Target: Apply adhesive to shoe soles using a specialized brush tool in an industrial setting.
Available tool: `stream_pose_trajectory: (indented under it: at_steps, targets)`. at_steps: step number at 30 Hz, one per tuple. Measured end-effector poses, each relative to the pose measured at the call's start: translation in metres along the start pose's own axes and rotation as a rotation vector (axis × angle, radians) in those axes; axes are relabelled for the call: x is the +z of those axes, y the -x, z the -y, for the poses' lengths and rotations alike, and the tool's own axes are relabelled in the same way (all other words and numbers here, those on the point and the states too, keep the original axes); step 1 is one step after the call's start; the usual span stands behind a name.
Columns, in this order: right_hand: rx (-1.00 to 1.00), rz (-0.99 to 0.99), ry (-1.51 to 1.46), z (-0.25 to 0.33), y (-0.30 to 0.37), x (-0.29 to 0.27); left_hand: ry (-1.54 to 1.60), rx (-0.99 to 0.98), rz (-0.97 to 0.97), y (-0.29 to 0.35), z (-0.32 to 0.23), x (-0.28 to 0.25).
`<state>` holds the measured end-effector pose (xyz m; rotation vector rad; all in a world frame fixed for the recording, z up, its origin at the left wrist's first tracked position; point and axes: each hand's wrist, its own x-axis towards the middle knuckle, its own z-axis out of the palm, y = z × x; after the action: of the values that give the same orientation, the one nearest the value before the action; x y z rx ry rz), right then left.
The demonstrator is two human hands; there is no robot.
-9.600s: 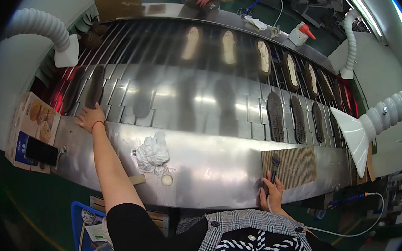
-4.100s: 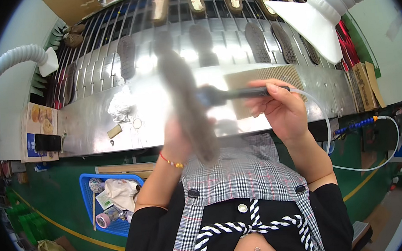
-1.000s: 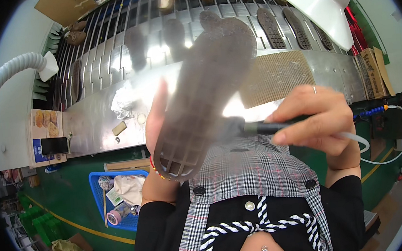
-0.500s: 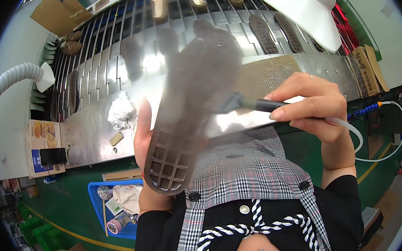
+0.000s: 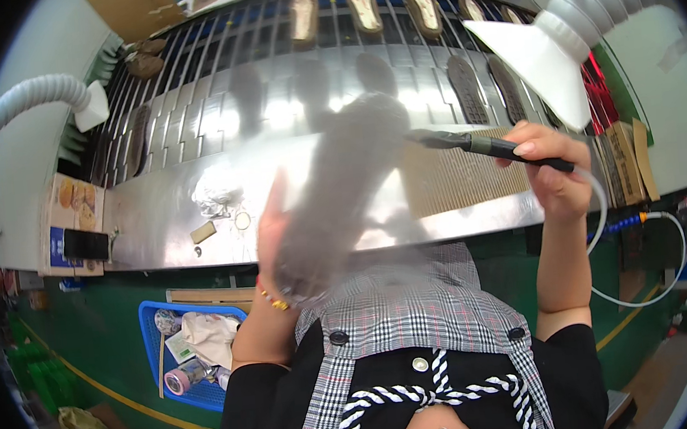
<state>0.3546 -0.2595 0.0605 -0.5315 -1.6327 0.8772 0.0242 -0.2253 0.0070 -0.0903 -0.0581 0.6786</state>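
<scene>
Far left, a white ribbed extraction hose (image 5: 27, 99) curves down to a white nozzle above the slatted metal conveyor (image 5: 208, 71). Near the left edge of the steel bench (image 5: 156, 223) lie a flat printed packet (image 5: 70, 218), a crumpled clear wrapper (image 5: 215, 199) and a small ring (image 5: 242, 220). Below the bench, a blue plastic crate (image 5: 184, 355) holds rags and a roll of tape.

Centre — the left hand (image 5: 276, 237) grips a grey shoe sole (image 5: 341, 186), fingers wrapped round its near end; the sole is raised close to the camera, blurred, its far end over the bench and pointing away. A gold bracelet (image 5: 273, 298) sits on that wrist.

Right of the sole, the right hand (image 5: 552, 172) is closed round a dark pen-shaped tool (image 5: 493, 146) — its tip touches or sits just beside the sole's far right edge; cannot tell which. A white cord (image 5: 605, 216) trails from the tool past the wrist. Under the tool, a ribbed cardboard mat (image 5: 463, 179) lies on the bench. Far side, more soles (image 5: 362, 8) ride the conveyor. Far right, a white suction hood (image 5: 539, 62) hangs over it.
</scene>
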Motion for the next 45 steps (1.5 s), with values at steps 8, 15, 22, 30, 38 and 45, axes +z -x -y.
stream_pose_trajectory:
  at_steps: [8,15,22,30,38,45]
  targets:
    - [0.312,-0.319,-0.228,-0.063,0.033,0.085,-0.058,0.0,0.178,-0.019,-0.085,-0.065]
    - [0.47,-0.351,0.062,-0.092,0.048,0.112,-0.612,0.115,0.314,0.015,-0.363,-0.024]
    - [0.32,-0.051,0.923,-0.159,0.1,0.115,-1.814,0.83,-2.111,0.104,-0.456,-0.096]
    - [0.387,-0.008,1.232,-0.186,0.126,0.121,-2.333,0.661,-2.372,0.093,-0.473,-0.109]
    - [0.488,-0.003,1.289,-0.184,0.133,0.126,-2.188,0.334,-2.628,0.079,-0.508,-0.092]
    - [0.439,-0.018,1.257,-0.18,0.124,0.128,-2.278,1.124,-2.218,0.096,-0.539,-0.115]
